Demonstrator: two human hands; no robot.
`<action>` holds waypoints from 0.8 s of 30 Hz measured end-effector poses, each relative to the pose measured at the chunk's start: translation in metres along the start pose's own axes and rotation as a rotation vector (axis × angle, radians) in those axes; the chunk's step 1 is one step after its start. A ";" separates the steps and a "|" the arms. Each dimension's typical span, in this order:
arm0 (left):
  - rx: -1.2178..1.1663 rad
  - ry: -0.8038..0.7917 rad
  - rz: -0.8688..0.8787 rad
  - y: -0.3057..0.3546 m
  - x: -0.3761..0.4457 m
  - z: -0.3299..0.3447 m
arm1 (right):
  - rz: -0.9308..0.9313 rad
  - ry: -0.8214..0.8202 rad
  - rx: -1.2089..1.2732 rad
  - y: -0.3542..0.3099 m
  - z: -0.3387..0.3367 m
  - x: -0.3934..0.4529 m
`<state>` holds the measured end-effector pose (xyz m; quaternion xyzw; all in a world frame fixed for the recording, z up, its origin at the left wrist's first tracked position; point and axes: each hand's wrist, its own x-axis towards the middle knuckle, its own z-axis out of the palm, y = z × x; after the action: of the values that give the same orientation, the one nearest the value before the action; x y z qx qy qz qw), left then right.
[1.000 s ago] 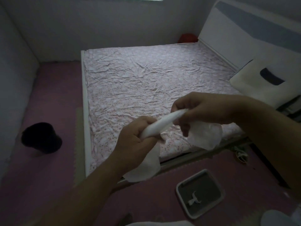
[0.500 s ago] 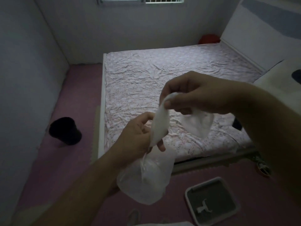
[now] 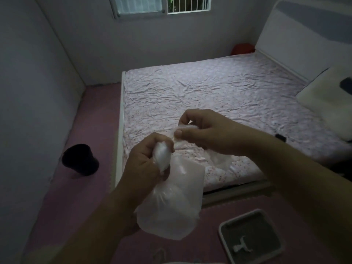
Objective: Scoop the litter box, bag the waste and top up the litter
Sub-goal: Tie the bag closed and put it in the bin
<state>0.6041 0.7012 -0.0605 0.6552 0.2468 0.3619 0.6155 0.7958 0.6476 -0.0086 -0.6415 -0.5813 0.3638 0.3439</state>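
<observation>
A thin translucent plastic bag (image 3: 171,202) hangs in front of me, held by both hands at chest height. My left hand (image 3: 144,161) grips a bunched part of its top edge. My right hand (image 3: 205,130) pinches the other side of the top edge, close beside the left. The bag's body droops below the left hand. On the pink floor at the lower right lies the grey litter box (image 3: 224,228) with a pale rim, and a small white scoop (image 3: 242,248) rests on the litter inside it.
A bed (image 3: 209,96) with a wrinkled pink sheet fills the middle, with its white headboard (image 3: 285,40) at right and a pillow (image 3: 327,96). A black bin (image 3: 81,160) stands on the pink floor beside the left wall. A window (image 3: 162,4) is at the top.
The hands have come closer together and the bag has unfurled, now hanging down below my left hand. The view has shifted left and up, showing more of the window.
</observation>
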 end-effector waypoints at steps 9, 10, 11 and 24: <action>-0.580 0.023 -0.183 0.006 0.008 0.017 | -0.008 -0.039 0.214 0.002 0.015 -0.027; -0.603 0.004 -0.218 0.006 0.009 0.017 | -0.018 -0.004 0.234 0.002 0.016 -0.028; -0.596 0.008 -0.258 0.007 0.010 0.018 | -0.026 0.030 0.240 0.002 0.018 -0.030; -0.388 -0.024 -0.246 0.026 0.005 0.015 | -0.019 0.165 -0.095 -0.004 0.046 -0.049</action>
<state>0.6153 0.6926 -0.0336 0.4938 0.2432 0.3169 0.7724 0.7509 0.6004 -0.0246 -0.6793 -0.5737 0.2785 0.3631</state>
